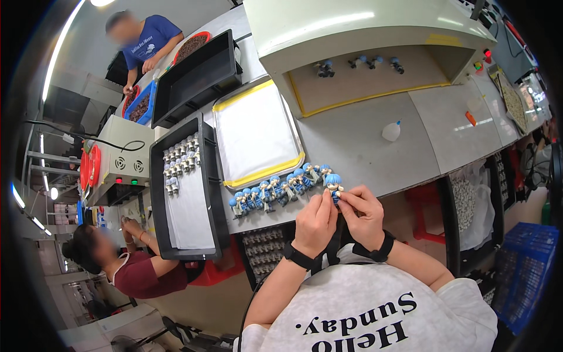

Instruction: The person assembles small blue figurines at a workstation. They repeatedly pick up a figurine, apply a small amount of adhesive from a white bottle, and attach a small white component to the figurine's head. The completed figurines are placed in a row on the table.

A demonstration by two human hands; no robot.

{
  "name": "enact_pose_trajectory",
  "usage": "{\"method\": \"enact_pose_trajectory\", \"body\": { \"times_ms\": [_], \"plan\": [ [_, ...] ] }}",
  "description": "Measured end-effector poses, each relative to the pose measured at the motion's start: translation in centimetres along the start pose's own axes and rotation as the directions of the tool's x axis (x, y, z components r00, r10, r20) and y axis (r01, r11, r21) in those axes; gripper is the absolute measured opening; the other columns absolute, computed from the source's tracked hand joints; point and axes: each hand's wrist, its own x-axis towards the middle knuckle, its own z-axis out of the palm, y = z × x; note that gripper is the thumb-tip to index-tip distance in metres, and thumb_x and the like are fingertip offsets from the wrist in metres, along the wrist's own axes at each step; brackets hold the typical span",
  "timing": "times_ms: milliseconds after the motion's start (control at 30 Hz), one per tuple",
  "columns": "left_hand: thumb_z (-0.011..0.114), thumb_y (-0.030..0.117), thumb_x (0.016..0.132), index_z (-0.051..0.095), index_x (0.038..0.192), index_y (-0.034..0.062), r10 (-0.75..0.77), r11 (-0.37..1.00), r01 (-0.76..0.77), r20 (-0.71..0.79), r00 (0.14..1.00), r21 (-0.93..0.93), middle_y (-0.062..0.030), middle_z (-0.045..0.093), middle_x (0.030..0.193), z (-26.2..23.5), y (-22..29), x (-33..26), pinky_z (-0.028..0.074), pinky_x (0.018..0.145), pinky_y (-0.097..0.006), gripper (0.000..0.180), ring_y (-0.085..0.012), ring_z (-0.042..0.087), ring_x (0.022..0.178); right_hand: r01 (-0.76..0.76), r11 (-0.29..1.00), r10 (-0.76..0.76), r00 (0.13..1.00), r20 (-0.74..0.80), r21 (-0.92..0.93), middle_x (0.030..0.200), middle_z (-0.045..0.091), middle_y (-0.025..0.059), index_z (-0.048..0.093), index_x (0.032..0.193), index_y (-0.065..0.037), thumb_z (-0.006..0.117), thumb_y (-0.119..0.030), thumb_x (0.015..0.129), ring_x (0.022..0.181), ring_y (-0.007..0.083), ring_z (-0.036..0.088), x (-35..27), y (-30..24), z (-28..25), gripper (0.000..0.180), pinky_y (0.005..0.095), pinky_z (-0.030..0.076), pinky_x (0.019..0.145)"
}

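Between the fingertips of my left hand and my right hand is a small blue-haired figurine, held upright with its face toward me. Both hands are closed in a pinch on its lower body, just off the table's near edge. Right behind it, a row of similar blue-haired figurines lies along the table edge, several of them leaning together. Beyond that row rests a white-lined tray with yellow tape along two sides. My fingers hide the figurine's legs.
Left stands a black bin with several small figures on white sheets. Behind are an empty-looking black bin and a cream machine with figurines inside its opening. A white squeeze bottle stands right. Two people work at left.
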Motion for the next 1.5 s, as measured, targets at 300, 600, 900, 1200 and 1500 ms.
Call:
{"method": "enact_pose_trajectory", "body": {
  "times_ms": [300,600,900,1200,1500],
  "plan": [
    [0.063,-0.002,0.075,0.057,0.105,-0.0092,0.054,0.998,-0.054,0.061,0.997,-0.015,-0.0119,0.052,0.074,-0.4,-0.1,-0.1,0.045,0.050,-0.033,0.031,-0.0251,0.055,0.056,-0.070,0.992,0.065,0.997,0.053,0.102,0.083,0.058,0.0066,0.066,0.095,0.003,0.062,0.007,0.079,0.069,0.0124,0.056,0.2,0.8,-0.4,0.016,0.0221,0.047,0.061],
    [0.062,-0.001,0.077,0.055,0.109,-0.0102,0.043,0.998,-0.040,0.069,0.997,-0.049,-0.0127,0.052,0.076,-0.2,-0.5,-0.2,0.046,0.052,-0.034,0.034,-0.0258,0.055,0.058,-0.060,0.998,0.057,0.994,0.089,0.028,0.086,0.059,0.0064,0.066,0.095,0.004,0.064,0.003,0.079,0.071,0.0103,0.058,0.9,0.0,-0.7,0.016,0.0203,0.047,0.058],
    [0.062,-0.004,0.076,0.060,0.101,-0.0087,0.019,0.997,-0.015,0.052,0.998,-0.076,-0.0135,0.057,0.076,-0.1,-0.6,-0.1,0.047,0.050,-0.033,0.026,-0.0266,0.058,0.057,-0.052,0.999,0.052,0.998,0.046,0.001,0.082,0.059,0.0034,0.067,0.091,0.002,0.067,0.002,0.077,0.062,0.0064,0.055,0.6,0.7,-0.1,0.014,0.0191,0.045,0.054],
    [0.063,-0.004,0.076,0.060,0.100,-0.0089,0.027,0.994,-0.020,0.064,0.998,-0.103,-0.0132,0.058,0.076,-0.4,-0.7,0.0,0.047,0.049,-0.033,0.025,-0.0262,0.058,0.056,-0.073,0.995,0.070,0.997,0.041,0.064,0.082,0.059,0.0028,0.068,0.091,0.002,0.067,0.003,0.078,0.062,0.0051,0.053,0.5,1.0,0.1,0.013,0.0180,0.043,0.052],
    [0.059,-0.002,0.076,0.056,0.105,-0.0100,0.005,0.992,0.006,0.081,0.997,-0.130,-0.0129,0.053,0.076,-0.3,-0.7,-0.3,0.048,0.054,-0.034,0.031,-0.0268,0.057,0.061,-0.047,0.997,0.044,0.998,0.049,0.061,0.082,0.058,0.0024,0.068,0.091,0.002,0.066,0.004,0.078,0.062,0.0046,0.052,0.6,1.0,0.1,0.014,0.0174,0.041,0.051]
  ]
}}
